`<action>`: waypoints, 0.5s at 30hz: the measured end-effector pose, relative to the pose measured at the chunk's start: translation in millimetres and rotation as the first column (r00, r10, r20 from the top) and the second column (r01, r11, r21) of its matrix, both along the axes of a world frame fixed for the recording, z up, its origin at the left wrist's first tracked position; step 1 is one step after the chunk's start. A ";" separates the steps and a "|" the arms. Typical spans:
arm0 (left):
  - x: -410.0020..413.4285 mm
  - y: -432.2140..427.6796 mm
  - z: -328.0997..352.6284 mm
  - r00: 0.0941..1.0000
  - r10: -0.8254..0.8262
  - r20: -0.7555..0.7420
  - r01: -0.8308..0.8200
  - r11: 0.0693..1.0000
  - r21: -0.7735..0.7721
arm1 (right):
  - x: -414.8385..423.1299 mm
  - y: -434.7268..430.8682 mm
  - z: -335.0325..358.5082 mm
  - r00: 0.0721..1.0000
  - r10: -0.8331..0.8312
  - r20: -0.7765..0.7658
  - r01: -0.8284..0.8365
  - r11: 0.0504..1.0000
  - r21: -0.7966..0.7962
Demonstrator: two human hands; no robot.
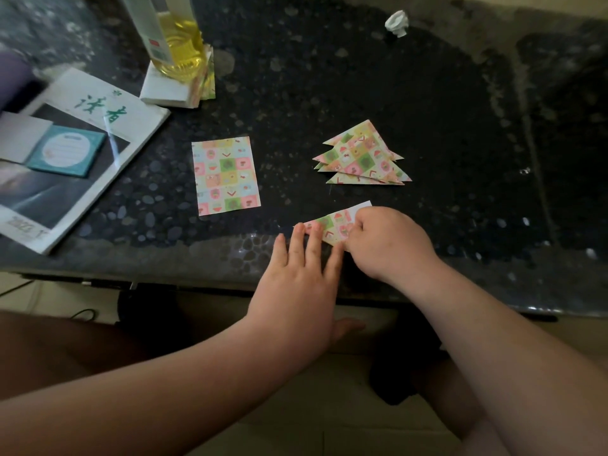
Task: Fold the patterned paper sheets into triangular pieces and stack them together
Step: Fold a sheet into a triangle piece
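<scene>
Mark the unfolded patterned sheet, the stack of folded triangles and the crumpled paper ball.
unfolded patterned sheet [227, 176]: head view, middle of its printed face.
stack of folded triangles [362, 156]: head view, face of the top triangle.
crumpled paper ball [397, 23]: head view, its middle.

Magazine [98, 113] on the counter [329, 77], left side: two big green brush-style Chinese characters on the white cover, they read as 读者. Near its lower corner, pale digits that look like 2023 and 17, too blurred to confirm. Bottle [171, 34] label has a red patch and fine print, unreadable. Teal notepad [67, 149] on the magazine has a small line of print at the top, not legible. Flat patterned sheet [227, 174]: red chevron marks, no text.
</scene>
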State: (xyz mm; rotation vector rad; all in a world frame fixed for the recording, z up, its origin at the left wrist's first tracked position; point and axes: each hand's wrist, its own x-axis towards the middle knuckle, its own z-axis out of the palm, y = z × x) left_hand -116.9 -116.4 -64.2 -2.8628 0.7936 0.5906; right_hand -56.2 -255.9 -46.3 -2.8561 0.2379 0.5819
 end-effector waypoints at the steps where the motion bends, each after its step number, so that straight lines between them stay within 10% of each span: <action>1: -1.2 -0.6 -1.2 1.000 -0.006 0.000 0.006 1.000 0.004 | 0.0 0.2 0.3 1.000 0.005 -0.002 -0.005 1.000 -0.001; 15: 1.5 17.1 3.9 0.997 0.020 0.079 -0.029 0.993 0.111 | -4.7 -0.7 -0.9 1.000 0.018 -0.001 -0.018 1.000 0.001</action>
